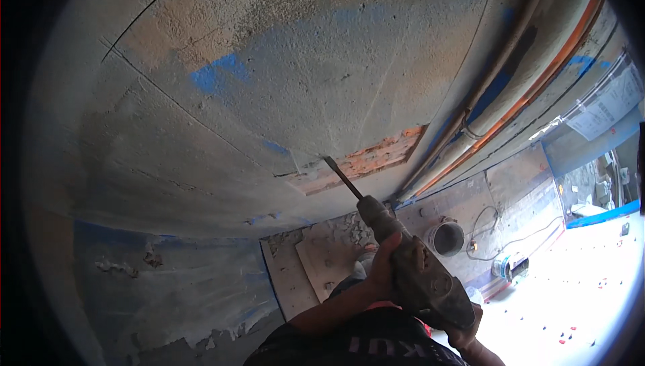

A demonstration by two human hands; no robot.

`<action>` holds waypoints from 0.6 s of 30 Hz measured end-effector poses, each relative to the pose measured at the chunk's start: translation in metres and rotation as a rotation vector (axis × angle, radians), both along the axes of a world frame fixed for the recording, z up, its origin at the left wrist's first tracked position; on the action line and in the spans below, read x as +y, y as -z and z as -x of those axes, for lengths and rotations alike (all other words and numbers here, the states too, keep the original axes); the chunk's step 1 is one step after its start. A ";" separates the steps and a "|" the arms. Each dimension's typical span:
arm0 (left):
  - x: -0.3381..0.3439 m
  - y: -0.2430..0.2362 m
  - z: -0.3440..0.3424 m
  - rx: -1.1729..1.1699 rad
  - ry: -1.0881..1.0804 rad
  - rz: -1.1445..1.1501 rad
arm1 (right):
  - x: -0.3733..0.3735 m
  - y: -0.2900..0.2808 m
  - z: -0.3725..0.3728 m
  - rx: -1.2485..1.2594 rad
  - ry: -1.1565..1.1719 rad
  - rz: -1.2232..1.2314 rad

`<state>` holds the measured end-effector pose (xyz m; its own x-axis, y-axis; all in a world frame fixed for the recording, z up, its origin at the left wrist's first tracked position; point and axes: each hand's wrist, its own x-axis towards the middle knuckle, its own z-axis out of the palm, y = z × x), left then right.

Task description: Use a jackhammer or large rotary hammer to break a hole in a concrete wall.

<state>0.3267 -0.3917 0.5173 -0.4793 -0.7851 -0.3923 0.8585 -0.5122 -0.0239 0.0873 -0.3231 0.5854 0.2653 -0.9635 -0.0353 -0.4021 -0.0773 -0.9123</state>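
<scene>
While your left fingers and right fingers hold the drill, one brick patch is bare; gray plaster is left beside it.

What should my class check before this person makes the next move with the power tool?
1. Left hand gripping the front of the power tool: ok.
2. Right hand at the tool's rear: ok.
3. Bit tip by the edge of the exposed brick patch: ok.
4. Bit pressed on the wall: cannot tell.
5. Bit apart from the long pipes: ok.
6. Loose cable put away: not ok, it lies curled near the bucket.
</scene>
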 end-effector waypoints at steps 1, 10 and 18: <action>-0.003 -0.003 -0.001 -0.007 -0.015 -0.011 | -0.002 -0.004 -0.001 0.003 0.004 0.005; -0.005 0.012 -0.005 0.034 -0.072 0.164 | -0.015 -0.029 -0.011 -0.053 -0.119 -0.026; -0.022 -0.003 0.000 -0.057 -0.139 0.092 | -0.030 -0.038 -0.006 -0.010 -0.094 -0.033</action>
<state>0.3263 -0.4140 0.5203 -0.3423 -0.8762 -0.3393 0.9199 -0.3860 0.0688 0.0936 -0.3526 0.6236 0.3553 -0.9326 -0.0632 -0.3856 -0.0847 -0.9188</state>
